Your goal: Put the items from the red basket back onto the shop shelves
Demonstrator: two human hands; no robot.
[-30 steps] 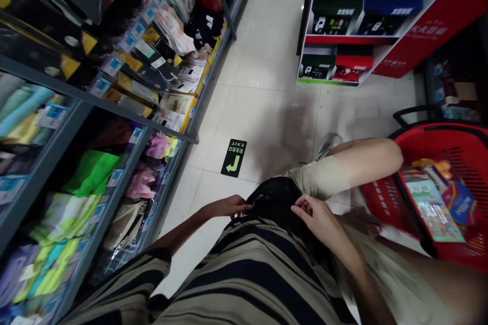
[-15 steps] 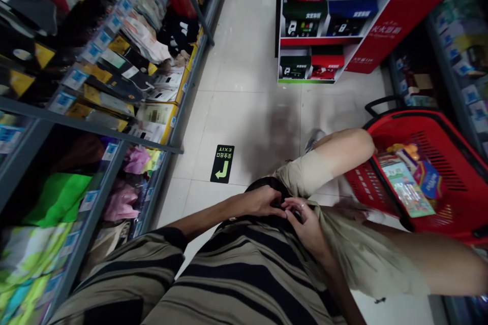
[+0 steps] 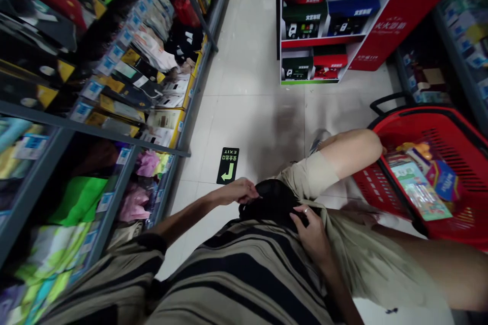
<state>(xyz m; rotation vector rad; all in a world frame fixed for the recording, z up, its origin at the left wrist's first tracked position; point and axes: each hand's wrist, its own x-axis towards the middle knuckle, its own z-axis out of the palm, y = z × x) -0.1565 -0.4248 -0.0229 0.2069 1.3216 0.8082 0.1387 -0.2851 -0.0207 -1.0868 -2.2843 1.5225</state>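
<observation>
Pouch — black, between left grip and right grip

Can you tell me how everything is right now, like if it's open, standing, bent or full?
Left hand: fingers bent at the bag; grip unclear
Right hand: fingers loosely curled by the bag
Black waist bag: worn; open or shut, can't tell
Red shopping basket: open-topped, partly filled
Exit sign: flat on floor, upside down in this view
Display stand: upright, holding boxes
Knee: bent
</observation>
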